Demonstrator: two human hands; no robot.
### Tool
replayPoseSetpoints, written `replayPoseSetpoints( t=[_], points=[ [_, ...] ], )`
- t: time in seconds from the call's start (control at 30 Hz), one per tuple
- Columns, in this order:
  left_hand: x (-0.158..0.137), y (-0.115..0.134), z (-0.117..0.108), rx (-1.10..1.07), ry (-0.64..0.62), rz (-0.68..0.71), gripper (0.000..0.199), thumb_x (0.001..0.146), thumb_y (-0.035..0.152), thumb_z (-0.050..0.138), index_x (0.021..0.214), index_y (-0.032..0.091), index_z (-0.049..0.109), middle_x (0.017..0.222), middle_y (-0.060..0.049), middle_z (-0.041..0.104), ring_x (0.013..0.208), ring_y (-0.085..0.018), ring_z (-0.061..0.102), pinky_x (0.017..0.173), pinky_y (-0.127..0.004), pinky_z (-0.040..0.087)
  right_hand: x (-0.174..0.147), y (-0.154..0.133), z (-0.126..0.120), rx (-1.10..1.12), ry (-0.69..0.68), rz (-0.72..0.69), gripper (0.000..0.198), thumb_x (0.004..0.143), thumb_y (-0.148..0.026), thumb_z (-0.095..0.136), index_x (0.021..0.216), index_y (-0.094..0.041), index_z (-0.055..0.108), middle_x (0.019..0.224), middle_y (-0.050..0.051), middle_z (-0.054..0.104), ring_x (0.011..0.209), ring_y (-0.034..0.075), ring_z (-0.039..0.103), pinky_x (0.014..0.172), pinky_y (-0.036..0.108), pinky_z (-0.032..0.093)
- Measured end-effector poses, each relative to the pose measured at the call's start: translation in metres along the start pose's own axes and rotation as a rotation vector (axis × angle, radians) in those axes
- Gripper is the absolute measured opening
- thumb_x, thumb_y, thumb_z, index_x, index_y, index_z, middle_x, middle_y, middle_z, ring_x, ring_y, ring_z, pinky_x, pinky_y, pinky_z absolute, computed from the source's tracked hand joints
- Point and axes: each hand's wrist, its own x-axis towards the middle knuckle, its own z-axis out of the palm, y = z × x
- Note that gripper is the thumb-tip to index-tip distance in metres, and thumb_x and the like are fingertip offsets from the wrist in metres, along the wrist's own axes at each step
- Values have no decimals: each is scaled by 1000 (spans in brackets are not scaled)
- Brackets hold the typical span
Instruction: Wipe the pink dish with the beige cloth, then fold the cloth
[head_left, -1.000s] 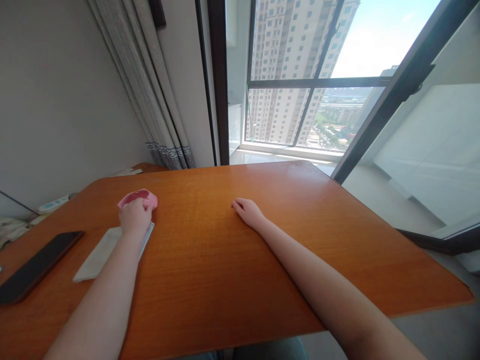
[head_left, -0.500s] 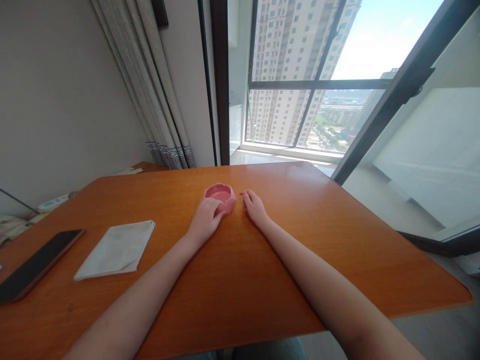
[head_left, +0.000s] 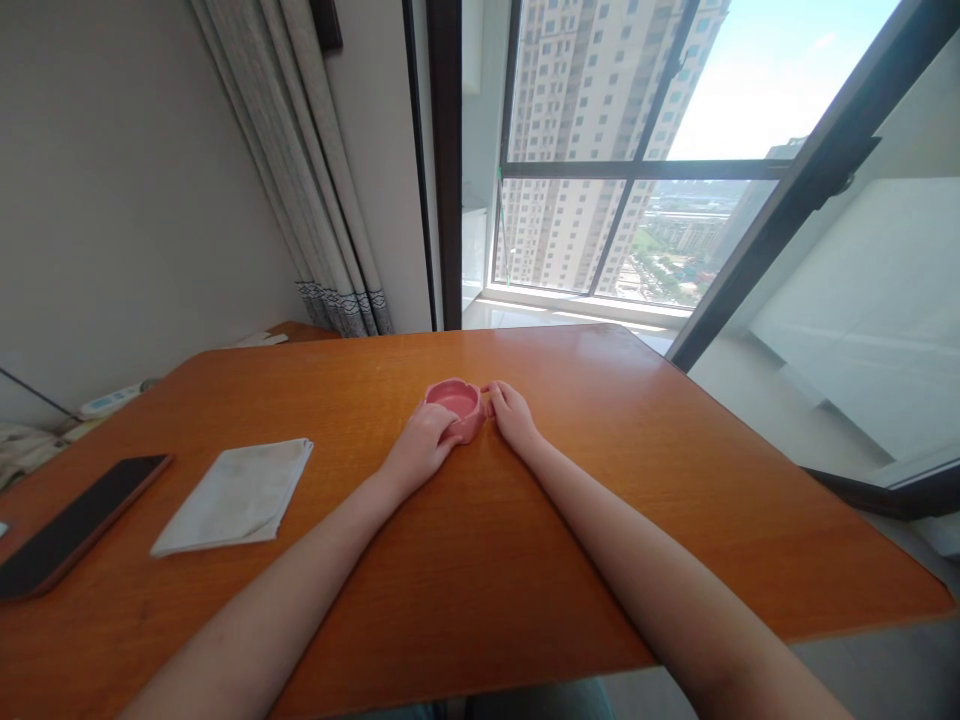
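While our left hand (head_left: 415, 450) pinches a pink bowl (head_left: 469, 430) by its near rim on our glossy wooden table (head_left: 465, 580), our half-curled right hand (head_left: 513, 416) sits just beside it, contact unclear; leftward lies a folded cloth (head_left: 232, 495), beyond, a tall window (head_left: 637, 170).

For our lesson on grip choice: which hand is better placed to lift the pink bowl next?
Probably the left hand: it grips the bowl at its near rim, partly inside. The right hand is beside the bowl; whether it touches is hard to tell.
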Motion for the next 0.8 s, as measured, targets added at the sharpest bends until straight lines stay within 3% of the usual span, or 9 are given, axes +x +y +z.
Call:
replayPoseSetpoints(
  t=[0.17,0.27,0.37,0.5,0.6,0.67,0.73,0.8],
  points=[
    [-2,-1,3,9,-21,16,14,82,26,53,91,19,61,95,-8,61,93,-23,53,94,-43,40,0,-1,0,-22,-19,12,37,90,-45,30,79,-21,56,55,-3,51,62,16,53,64,26,40],
    [-2,0,-2,45,-35,27,37,83,31,53,118,22,55,118,-11,56,114,-26,48,104,-51,30,-1,-2,0,-28,-30,5,38,90,-45,30,79,-21,57,55,-3,51,63,16,54,66,26,41],
    [-9,-10,-25,119,0,-17,52,85,39,47,135,25,39,140,-10,40,131,-27,33,110,-57,15,-1,-1,-2,-13,-31,10,37,90,-45,30,82,-21,57,54,-4,50,60,15,53,65,26,41],
    [-49,-58,-85,299,229,-306,38,87,33,35,118,19,51,128,-12,52,123,-24,46,106,-44,33,0,2,-3,6,-31,17,35,90,-45,30,85,-21,56,53,-5,49,57,15,52,62,25,40],
    [-104,-104,-130,663,310,-611,39,79,25,38,114,16,51,121,-15,56,115,-33,51,96,-52,41,1,4,-1,10,-29,15,36,90,-46,31,84,-21,56,54,-5,50,58,15,53,61,25,40],
    [-142,-130,-149,796,242,-839,45,75,33,43,116,17,46,114,-18,58,106,-40,55,82,-58,46,2,4,0,3,-26,12,38,90,-47,31,81,-21,56,55,-4,51,60,15,53,62,25,40],
    [-169,-148,-157,741,142,-1053,48,68,50,49,107,21,50,99,-15,62,97,-43,58,71,-59,48,2,4,0,2,-27,12,41,90,-49,30,79,-21,57,55,-4,52,60,15,53,63,25,41],
    [-184,-160,-156,563,150,-1055,44,61,56,55,88,22,53,80,-15,62,88,-45,59,67,-63,46,2,4,0,14,-34,19,42,90,-50,29,78,-21,57,55,-3,52,59,15,53,62,25,41]
  ],
)
